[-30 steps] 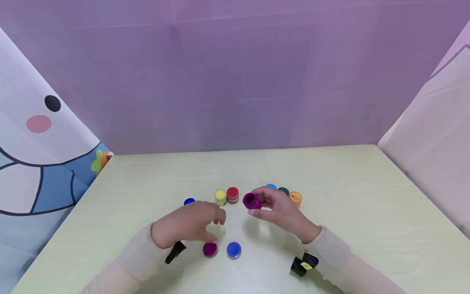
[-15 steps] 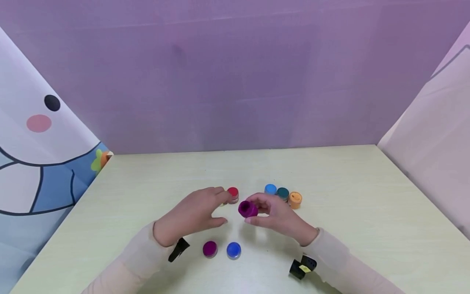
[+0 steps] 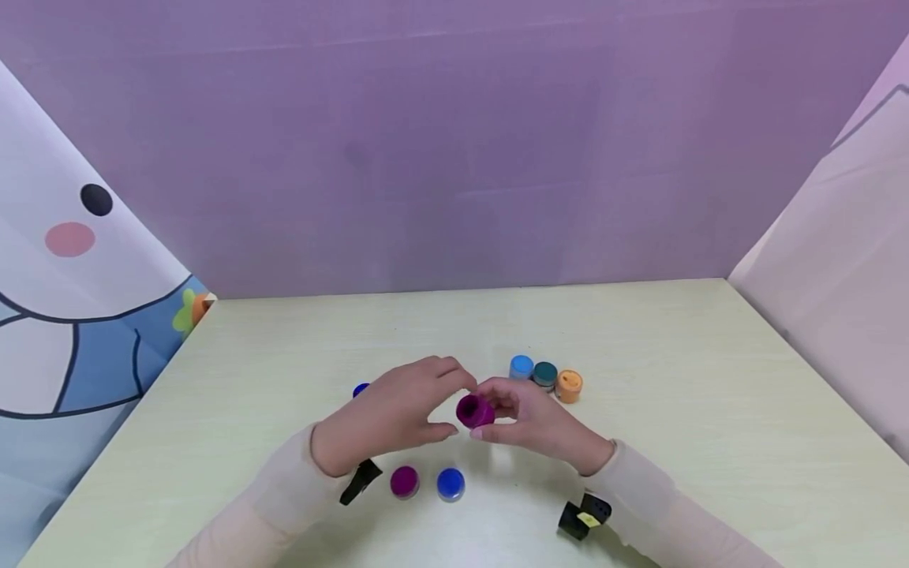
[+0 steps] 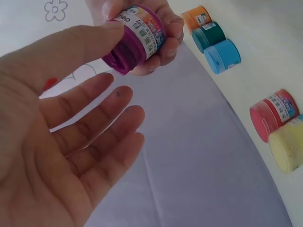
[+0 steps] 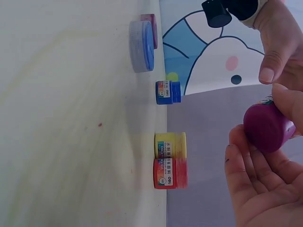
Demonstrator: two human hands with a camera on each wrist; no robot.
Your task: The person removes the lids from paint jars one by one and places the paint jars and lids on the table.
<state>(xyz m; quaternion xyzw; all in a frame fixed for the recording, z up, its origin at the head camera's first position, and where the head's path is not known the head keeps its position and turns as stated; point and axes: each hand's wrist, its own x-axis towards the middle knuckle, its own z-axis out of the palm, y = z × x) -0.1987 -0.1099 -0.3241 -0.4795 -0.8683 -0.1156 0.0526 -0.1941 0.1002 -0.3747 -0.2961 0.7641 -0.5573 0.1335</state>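
Purple jar (image 3: 478, 414) — the right hand (image 3: 538, 416) grips it; the left hand (image 3: 399, 406) hovers relaxed beside it. I'd hold it steady, lightly.

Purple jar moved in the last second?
Yes: the purple jar has moved left and down in the head view, relative to the orange jar.
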